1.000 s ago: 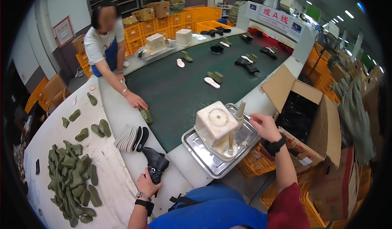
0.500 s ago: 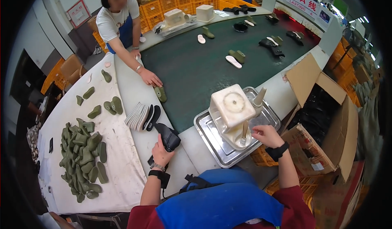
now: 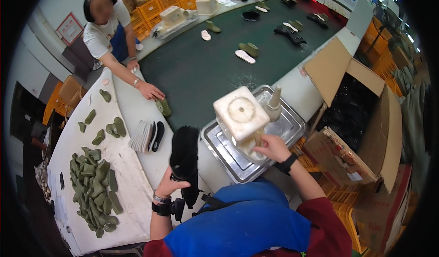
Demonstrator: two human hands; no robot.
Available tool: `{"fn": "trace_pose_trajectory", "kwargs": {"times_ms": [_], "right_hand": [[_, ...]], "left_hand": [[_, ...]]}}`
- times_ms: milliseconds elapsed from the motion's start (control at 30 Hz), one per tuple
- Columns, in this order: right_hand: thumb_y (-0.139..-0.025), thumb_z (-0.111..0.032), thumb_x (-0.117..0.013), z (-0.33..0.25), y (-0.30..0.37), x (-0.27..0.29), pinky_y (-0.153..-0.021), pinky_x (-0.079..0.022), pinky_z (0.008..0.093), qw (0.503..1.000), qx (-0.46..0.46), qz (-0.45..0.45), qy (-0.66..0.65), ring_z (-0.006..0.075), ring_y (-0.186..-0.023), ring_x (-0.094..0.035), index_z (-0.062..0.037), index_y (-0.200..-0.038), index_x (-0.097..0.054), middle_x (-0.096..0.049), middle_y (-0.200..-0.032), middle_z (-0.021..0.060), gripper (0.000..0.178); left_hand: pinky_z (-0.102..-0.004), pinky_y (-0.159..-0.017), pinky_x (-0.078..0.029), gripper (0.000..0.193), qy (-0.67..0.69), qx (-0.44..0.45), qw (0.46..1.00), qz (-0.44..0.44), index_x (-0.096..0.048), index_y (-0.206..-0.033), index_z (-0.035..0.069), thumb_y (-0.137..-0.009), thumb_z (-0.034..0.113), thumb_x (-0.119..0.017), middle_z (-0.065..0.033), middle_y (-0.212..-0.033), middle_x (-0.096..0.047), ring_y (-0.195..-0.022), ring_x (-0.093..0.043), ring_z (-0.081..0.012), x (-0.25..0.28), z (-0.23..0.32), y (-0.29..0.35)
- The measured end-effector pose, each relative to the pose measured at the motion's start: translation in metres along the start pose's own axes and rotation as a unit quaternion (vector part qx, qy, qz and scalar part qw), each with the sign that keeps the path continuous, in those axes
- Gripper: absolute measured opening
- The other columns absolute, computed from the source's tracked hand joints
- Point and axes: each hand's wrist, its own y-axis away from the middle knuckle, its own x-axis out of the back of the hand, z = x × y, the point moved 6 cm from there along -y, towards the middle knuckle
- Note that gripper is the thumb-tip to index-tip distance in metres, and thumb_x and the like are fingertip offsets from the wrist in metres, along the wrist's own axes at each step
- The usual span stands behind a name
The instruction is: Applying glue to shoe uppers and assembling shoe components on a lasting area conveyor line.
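My left hand (image 3: 167,184) is closed around a black shoe upper (image 3: 184,152), held upright just above the table's edge in front of me. Between the thumb and fingers of my right hand (image 3: 274,148) is the handle of a brush (image 3: 259,140); its lower end stands in the open trough of a white plastic glue pot (image 3: 240,115). The brush's tip is hidden. A metal tray (image 3: 215,148) carries the pot, and a pale cone-topped bottle (image 3: 274,102) stands there too. Left of the upper lies a row of white and black insoles (image 3: 148,137).
A co-worker's hand (image 3: 152,91) touches a green shoe last (image 3: 163,107) on the dark green belt (image 3: 192,74). Many green lasts (image 3: 93,183) are heaped on the cloth-covered table at left. At right stands an open cardboard box (image 3: 388,138) with black contents.
My left hand has raised and turned the black upper, so that it now stands upright. My right hand has moved in and taken hold of the brush handle. The whole view has shifted slightly.
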Motion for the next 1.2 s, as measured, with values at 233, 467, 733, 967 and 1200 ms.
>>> {"fn": "trace_pose_trajectory", "kwargs": {"times_ms": [233, 467, 733, 967, 1200], "right_hand": [[-0.079, -0.025, -0.063, 0.017, 0.004, 0.0, -0.053, -0.043, 0.0344, 0.987, -0.037, 0.051, -0.147, 0.0277, -0.056, -0.057, -0.0001, -0.077, -0.059, -0.058, -0.062, 0.0126, 0.025], [-0.083, -0.02, -0.058, 0.028, 0.032, 0.01, -0.058, -0.046, 0.0378, 0.989, -0.042, 0.103, -0.101, 0.031, -0.063, -0.06, -0.0011, -0.078, -0.059, -0.061, -0.068, 0.0152, 0.02], [-0.082, -0.011, -0.055, 0.03, 0.034, 0.023, -0.056, -0.044, 0.0357, 0.992, -0.045, 0.105, -0.055, 0.0273, -0.06, -0.057, 0.0002, -0.075, -0.059, -0.059, -0.067, 0.0162, 0.014], [-0.083, -0.007, -0.056, 0.06, 0.028, 0.007, -0.044, -0.04, 0.0244, 0.982, 0.006, 0.11, -0.155, 0.0092, -0.048, -0.051, 0.0033, -0.076, -0.055, -0.054, -0.058, 0.005, 0.012], [-0.084, -0.011, -0.056, 0.062, 0.029, 0.028, -0.043, -0.039, 0.0253, 0.984, 0.007, 0.116, -0.136, 0.0099, -0.047, -0.05, 0.0019, -0.071, -0.055, -0.053, -0.054, 0.0039, 0.018]], "left_hand": [[-0.0368, -0.092, -0.043, 0.094, 0.238, -0.044, 0.97, -0.021, -0.044, -0.122, -0.002, -0.057, 0.059, -0.074, -0.0132, -0.105, -0.056, -0.102, -0.055, -0.0251, -0.025, 0.026, -0.018], [-0.0361, -0.086, -0.048, 0.069, 0.192, 0.012, 0.98, -0.043, -0.045, -0.12, -0.004, -0.063, 0.022, -0.074, -0.0132, -0.109, -0.054, -0.095, -0.057, -0.0249, -0.019, 0.046, -0.022], [-0.0311, -0.094, -0.041, 0.065, 0.148, 0.082, 0.98, -0.104, -0.045, -0.124, 0.001, -0.069, 0.015, -0.076, -0.0073, -0.119, -0.053, -0.107, -0.051, -0.016, -0.011, 0.026, -0.023], [-0.0356, -0.102, -0.034, 0.077, 0.341, -0.013, 0.924, -0.169, -0.038, -0.129, -0.003, -0.074, 0.043, -0.067, -0.0171, -0.123, -0.05, -0.116, -0.048, -0.026, -0.021, 0.051, -0.024], [-0.0309, -0.098, -0.036, 0.067, 0.234, 0.03, 0.954, -0.187, -0.04, -0.128, 0.002, -0.073, 0.023, -0.071, -0.0067, -0.124, -0.049, -0.112, -0.046, -0.0157, -0.026, 0.065, -0.001]]}}
